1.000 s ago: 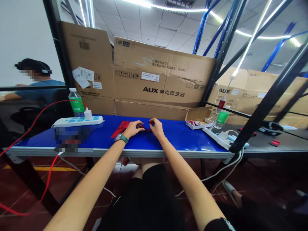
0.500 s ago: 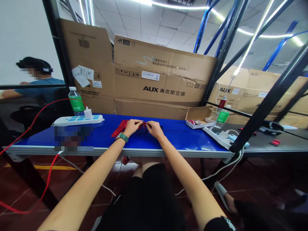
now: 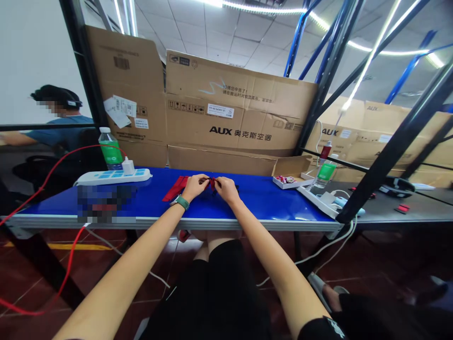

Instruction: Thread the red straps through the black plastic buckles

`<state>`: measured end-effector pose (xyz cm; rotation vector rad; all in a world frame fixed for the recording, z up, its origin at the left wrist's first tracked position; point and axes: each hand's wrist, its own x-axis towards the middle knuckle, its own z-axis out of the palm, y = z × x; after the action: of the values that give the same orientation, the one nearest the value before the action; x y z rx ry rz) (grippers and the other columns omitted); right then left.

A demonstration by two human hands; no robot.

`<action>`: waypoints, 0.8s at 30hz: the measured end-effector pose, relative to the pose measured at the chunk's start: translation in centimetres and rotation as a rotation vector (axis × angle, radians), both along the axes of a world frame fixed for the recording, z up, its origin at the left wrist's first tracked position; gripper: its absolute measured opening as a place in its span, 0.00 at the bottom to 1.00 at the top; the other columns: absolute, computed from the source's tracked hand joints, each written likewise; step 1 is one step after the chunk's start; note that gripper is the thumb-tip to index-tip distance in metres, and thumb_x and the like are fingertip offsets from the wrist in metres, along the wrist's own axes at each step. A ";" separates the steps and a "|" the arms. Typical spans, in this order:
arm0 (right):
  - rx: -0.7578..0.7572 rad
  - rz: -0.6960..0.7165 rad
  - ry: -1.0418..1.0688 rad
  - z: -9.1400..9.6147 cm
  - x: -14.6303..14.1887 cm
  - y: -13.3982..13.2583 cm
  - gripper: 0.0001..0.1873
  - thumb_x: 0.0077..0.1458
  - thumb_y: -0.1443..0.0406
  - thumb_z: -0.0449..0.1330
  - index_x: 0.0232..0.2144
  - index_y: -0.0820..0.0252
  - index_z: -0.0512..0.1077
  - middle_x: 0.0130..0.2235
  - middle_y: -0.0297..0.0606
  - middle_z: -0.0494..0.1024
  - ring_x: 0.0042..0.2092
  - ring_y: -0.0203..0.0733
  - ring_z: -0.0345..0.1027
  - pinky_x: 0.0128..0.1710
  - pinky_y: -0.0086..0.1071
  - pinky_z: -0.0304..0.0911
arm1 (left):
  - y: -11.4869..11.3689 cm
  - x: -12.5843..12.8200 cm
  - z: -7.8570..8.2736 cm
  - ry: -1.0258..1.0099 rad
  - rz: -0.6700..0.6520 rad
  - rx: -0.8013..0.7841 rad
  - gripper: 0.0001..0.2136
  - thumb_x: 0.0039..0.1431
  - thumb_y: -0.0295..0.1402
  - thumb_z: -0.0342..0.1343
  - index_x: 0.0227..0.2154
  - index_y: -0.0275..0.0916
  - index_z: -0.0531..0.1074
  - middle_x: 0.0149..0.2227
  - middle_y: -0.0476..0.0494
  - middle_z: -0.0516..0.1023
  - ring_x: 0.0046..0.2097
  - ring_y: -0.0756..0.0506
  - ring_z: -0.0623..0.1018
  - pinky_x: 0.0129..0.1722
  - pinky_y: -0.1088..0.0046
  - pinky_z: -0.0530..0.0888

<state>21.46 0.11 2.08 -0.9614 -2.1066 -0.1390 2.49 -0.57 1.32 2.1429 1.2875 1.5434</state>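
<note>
Both my hands meet over the blue tabletop [image 3: 262, 200], pinching a small piece of red cloth [image 3: 212, 183] between them. My left hand [image 3: 194, 187], with a green-strapped watch on its wrist, has its thumb and fingertips closed on the cloth's left side. From the right, my right hand [image 3: 227, 189] pinches the same piece. A flat red strip [image 3: 174, 189] lies just left of my left hand; whether it joins the held piece cannot be told. Something dark shows beside my right hand, too small to name.
A white power strip [image 3: 115, 176] and a green-labelled bottle [image 3: 110, 148] stand at the left. To the right are an open small box [image 3: 288, 182] with red items, a second bottle [image 3: 325, 171] and cables. Cardboard [image 3: 240, 113] walls the back. A person [image 3: 67, 123] sits at the far left.
My hands stay at nearly the same spot, with the fingers shifting slightly on the red cloth. The seated person at the left has moved a little to the right.
</note>
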 end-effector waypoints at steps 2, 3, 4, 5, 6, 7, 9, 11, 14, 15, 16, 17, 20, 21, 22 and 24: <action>-0.071 0.023 0.143 -0.4 0.1 0.6 0.11 0.63 0.68 0.53 0.42 0.61 0.74 0.36 0.41 0.79 0.37 0.41 0.73 0.43 0.31 0.64 | -0.1 0.0 0.0 0.050 0.029 0.043 0.10 0.59 0.30 0.56 0.39 0.37 0.81 0.38 0.42 0.85 0.38 0.44 0.82 0.42 0.69 0.79; -0.138 0.048 0.218 -0.6 0.1 1.0 0.12 0.63 0.68 0.52 0.46 0.61 0.72 0.37 0.40 0.80 0.36 0.41 0.73 0.42 0.31 0.65 | -0.1 -0.1 0.1 0.088 0.044 0.074 0.10 0.59 0.29 0.56 0.39 0.38 0.81 0.38 0.42 0.85 0.38 0.44 0.82 0.42 0.69 0.78; -0.223 0.080 0.286 -0.8 0.2 1.3 0.14 0.62 0.68 0.51 0.49 0.60 0.70 0.38 0.38 0.80 0.34 0.39 0.73 0.40 0.31 0.66 | -0.2 -0.1 0.1 0.131 0.054 0.108 0.10 0.59 0.28 0.56 0.39 0.38 0.81 0.38 0.42 0.84 0.37 0.44 0.81 0.43 0.69 0.77; -0.316 0.122 0.340 -1.0 0.2 1.5 0.16 0.62 0.67 0.51 0.52 0.59 0.68 0.38 0.37 0.80 0.32 0.38 0.73 0.38 0.30 0.66 | -0.2 -0.1 0.2 0.173 0.055 0.140 0.10 0.58 0.28 0.56 0.39 0.39 0.81 0.38 0.42 0.84 0.37 0.45 0.80 0.43 0.68 0.77; -0.402 0.166 0.379 -1.1 0.3 1.8 0.16 0.63 0.65 0.51 0.53 0.58 0.67 0.38 0.35 0.80 0.30 0.37 0.72 0.36 0.30 0.66 | -0.3 -0.1 0.2 0.209 0.042 0.167 0.10 0.58 0.27 0.57 0.40 0.39 0.81 0.37 0.42 0.83 0.37 0.45 0.80 0.43 0.68 0.76; -0.474 0.210 0.398 -1.3 0.3 2.0 0.16 0.64 0.62 0.52 0.52 0.57 0.68 0.36 0.34 0.79 0.29 0.36 0.71 0.34 0.29 0.66 | -0.3 0.0 0.3 0.239 0.016 0.186 0.10 0.58 0.27 0.57 0.40 0.38 0.80 0.37 0.42 0.82 0.37 0.45 0.79 0.43 0.68 0.76; -0.558 0.285 0.396 -1.4 0.2 2.2 0.17 0.64 0.54 0.53 0.44 0.59 0.73 0.31 0.32 0.77 0.27 0.35 0.68 0.30 0.27 0.64 | -0.5 0.2 0.4 0.259 -0.047 0.203 0.09 0.58 0.26 0.58 0.41 0.38 0.78 0.37 0.43 0.81 0.37 0.45 0.79 0.43 0.69 0.76; -0.586 0.347 0.380 -1.3 0.2 2.3 0.22 0.61 0.48 0.56 0.35 0.60 0.75 0.26 0.32 0.75 0.26 0.35 0.66 0.28 0.26 0.60 | -0.7 0.5 0.6 0.250 -0.081 0.204 0.08 0.58 0.26 0.58 0.41 0.38 0.76 0.37 0.44 0.80 0.37 0.45 0.79 0.43 0.69 0.75; -0.649 0.409 0.423 -1.0 0.2 2.1 0.24 0.53 0.46 0.63 0.30 0.62 0.77 0.26 0.34 0.76 0.27 0.34 0.65 0.26 0.25 0.58 | -0.9 0.6 0.7 0.249 -0.091 0.203 0.08 0.59 0.25 0.56 0.41 0.39 0.74 0.36 0.46 0.80 0.37 0.46 0.80 0.42 0.70 0.75; -0.689 0.420 0.447 -0.9 0.3 1.9 0.24 0.51 0.46 0.64 0.31 0.63 0.78 0.26 0.35 0.76 0.26 0.34 0.65 0.25 0.25 0.57 | -0.9 0.6 0.8 0.257 -0.095 0.206 0.08 0.59 0.24 0.56 0.41 0.39 0.74 0.36 0.46 0.79 0.37 0.46 0.80 0.43 0.70 0.75; -0.731 0.426 0.472 -0.9 0.3 1.7 0.24 0.50 0.46 0.65 0.32 0.63 0.78 0.26 0.35 0.76 0.25 0.33 0.64 0.24 0.25 0.56 | -0.9 0.5 0.8 0.265 -0.100 0.210 0.09 0.59 0.23 0.55 0.41 0.39 0.73 0.35 0.46 0.79 0.37 0.46 0.80 0.43 0.70 0.75; -0.768 0.430 0.494 -0.8 0.4 1.6 0.25 0.49 0.46 0.66 0.32 0.64 0.79 0.25 0.35 0.76 0.24 0.33 0.63 0.23 0.25 0.55 | -0.9 0.4 0.7 0.271 -0.103 0.214 0.09 0.59 0.22 0.54 0.41 0.39 0.73 0.35 0.46 0.79 0.37 0.46 0.79 0.43 0.70 0.74; -0.816 0.432 0.529 -0.7 0.6 1.3 0.24 0.46 0.47 0.68 0.31 0.64 0.79 0.23 0.34 0.74 0.22 0.32 0.61 0.21 0.25 0.52 | -0.5 0.1 0.6 0.275 -0.105 0.230 0.10 0.60 0.21 0.52 0.41 0.39 0.73 0.37 0.44 0.78 0.39 0.45 0.78 0.43 0.69 0.74; -0.817 0.429 0.536 -0.6 0.6 1.3 0.24 0.45 0.47 0.69 0.31 0.64 0.79 0.22 0.34 0.73 0.22 0.32 0.60 0.21 0.25 0.51 | -0.4 0.0 0.5 0.275 -0.101 0.235 0.10 0.61 0.21 0.52 0.42 0.39 0.73 0.37 0.44 0.78 0.39 0.45 0.78 0.43 0.69 0.74; -0.815 0.424 0.543 -0.6 0.6 1.3 0.24 0.45 0.48 0.69 0.31 0.64 0.79 0.22 0.33 0.73 0.22 0.32 0.60 0.21 0.25 0.51 | -0.3 -0.1 0.5 0.283 -0.099 0.242 0.10 0.61 0.22 0.52 0.42 0.39 0.73 0.38 0.44 0.78 0.40 0.45 0.78 0.43 0.68 0.74; -0.804 0.414 0.559 -0.6 0.6 1.4 0.24 0.44 0.48 0.70 0.31 0.64 0.78 0.21 0.32 0.72 0.21 0.32 0.60 0.21 0.26 0.50 | -0.2 -0.1 0.4 0.318 -0.102 0.263 0.08 0.62 0.23 0.53 0.40 0.39 0.74 0.37 0.43 0.77 0.41 0.44 0.77 0.45 0.67 0.74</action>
<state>22.08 1.48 1.51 -0.8255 -1.7630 1.1270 2.36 -0.74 1.72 2.6631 1.0854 1.4424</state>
